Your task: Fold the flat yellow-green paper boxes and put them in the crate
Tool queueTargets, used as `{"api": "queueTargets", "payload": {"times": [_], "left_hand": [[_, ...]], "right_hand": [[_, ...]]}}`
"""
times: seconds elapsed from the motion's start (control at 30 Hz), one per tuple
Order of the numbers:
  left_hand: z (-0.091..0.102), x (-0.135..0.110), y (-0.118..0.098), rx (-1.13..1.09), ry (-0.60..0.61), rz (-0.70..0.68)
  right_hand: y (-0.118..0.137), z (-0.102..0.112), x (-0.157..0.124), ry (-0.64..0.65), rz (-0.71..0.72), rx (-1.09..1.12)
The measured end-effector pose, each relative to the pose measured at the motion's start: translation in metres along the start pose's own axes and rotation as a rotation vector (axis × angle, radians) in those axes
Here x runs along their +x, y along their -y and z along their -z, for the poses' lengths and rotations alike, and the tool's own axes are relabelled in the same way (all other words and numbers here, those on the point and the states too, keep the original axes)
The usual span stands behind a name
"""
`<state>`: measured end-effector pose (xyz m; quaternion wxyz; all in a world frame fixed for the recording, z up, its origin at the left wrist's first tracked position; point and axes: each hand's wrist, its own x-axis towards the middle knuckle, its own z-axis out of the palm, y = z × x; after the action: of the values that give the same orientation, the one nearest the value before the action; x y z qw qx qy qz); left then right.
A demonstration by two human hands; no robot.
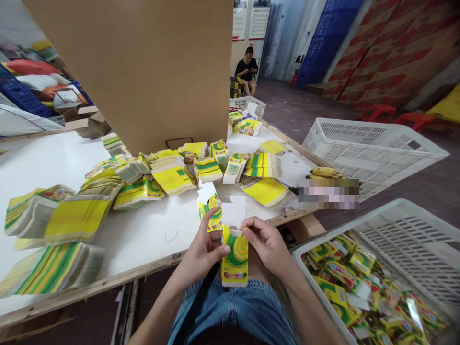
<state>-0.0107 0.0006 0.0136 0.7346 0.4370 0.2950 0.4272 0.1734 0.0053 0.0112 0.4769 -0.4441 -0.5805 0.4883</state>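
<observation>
My left hand (204, 247) and my right hand (266, 242) both grip a small yellow-and-green carton (235, 254) held upright over my lap, its white top flap standing open. A second flat carton (212, 211) sticks up behind my left fingers. Several stacks of flat yellow-green cartons (172, 175) lie spread across the white table (151, 235) in front of me.
A white crate (395, 225) at my right holds several folded cartons (345, 282). Another white crate (373, 143) stands beyond it. A big brown cardboard sheet (143, 67) rises at the table's back. A banana (327, 172) lies at the table's right edge. A person sits far behind.
</observation>
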Motion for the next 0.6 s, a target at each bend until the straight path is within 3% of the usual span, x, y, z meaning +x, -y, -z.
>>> {"api": "queueTargets", "payload": {"times": [0.17, 0.33, 0.5, 0.6], "left_hand": [[0.001, 0.004, 0.002, 0.121, -0.054, 0.004], [0.000, 0.006, 0.011, 0.239, -0.117, -0.001], [-0.002, 0.007, 0.011, 0.202, -0.069, -0.010], [0.000, 0.007, 0.006, 0.156, -0.058, 0.004]], "right_hand": [[-0.005, 0.004, 0.004, -0.197, -0.022, 0.041], [0.002, 0.011, 0.006, 0.112, -0.169, -0.006], [0.001, 0.005, 0.006, 0.034, -0.123, -0.304], [-0.002, 0.001, 0.005, 0.031, -0.100, -0.363]]}}
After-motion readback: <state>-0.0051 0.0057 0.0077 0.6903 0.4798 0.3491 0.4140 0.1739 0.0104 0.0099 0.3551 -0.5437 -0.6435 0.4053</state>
